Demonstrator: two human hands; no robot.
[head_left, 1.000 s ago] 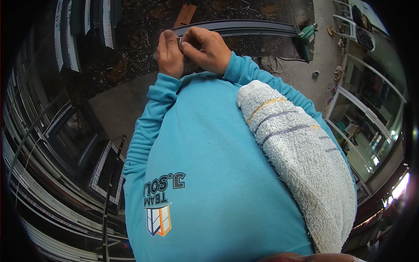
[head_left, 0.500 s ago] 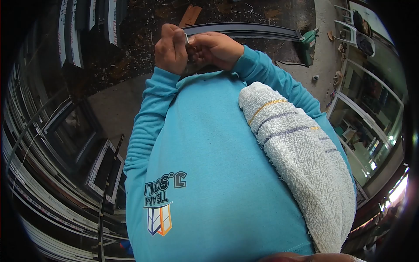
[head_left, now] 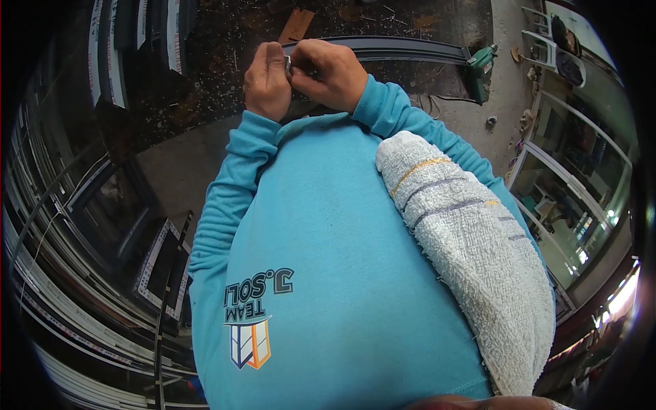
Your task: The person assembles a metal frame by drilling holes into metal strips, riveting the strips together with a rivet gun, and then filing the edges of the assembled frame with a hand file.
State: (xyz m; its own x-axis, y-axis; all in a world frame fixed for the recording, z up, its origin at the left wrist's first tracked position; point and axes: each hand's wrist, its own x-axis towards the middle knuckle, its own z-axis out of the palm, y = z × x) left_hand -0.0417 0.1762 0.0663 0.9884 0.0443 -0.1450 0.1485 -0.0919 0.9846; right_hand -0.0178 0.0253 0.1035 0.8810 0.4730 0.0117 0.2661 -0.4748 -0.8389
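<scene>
My left hand (head_left: 266,83) is closed around a small silvery piece (head_left: 287,65), its thumb along the near side. Only a pale edge of that piece shows between my two hands, so its exact kind is hidden. My right hand (head_left: 331,74) curls in from the right, fingers bent and pinched against the same piece. Just beyond the hands, a long dark grey metal profile (head_left: 410,49) lies across the dark worktable (head_left: 212,61). A flat orange-brown strip (head_left: 296,26) lies behind it.
A green tool (head_left: 484,58) stands at the profile's right end. Wrapped profiles (head_left: 116,55) lie at the upper left, and long bars (head_left: 61,307) are stacked along the left. A white towel (head_left: 471,253) hangs over my right shoulder. Framed glass panels (head_left: 574,178) stand at right.
My right hand has turned and risen slightly, its fingers now curled over with the knuckles up. The left hand has barely moved and keeps its grip on the small piece.
</scene>
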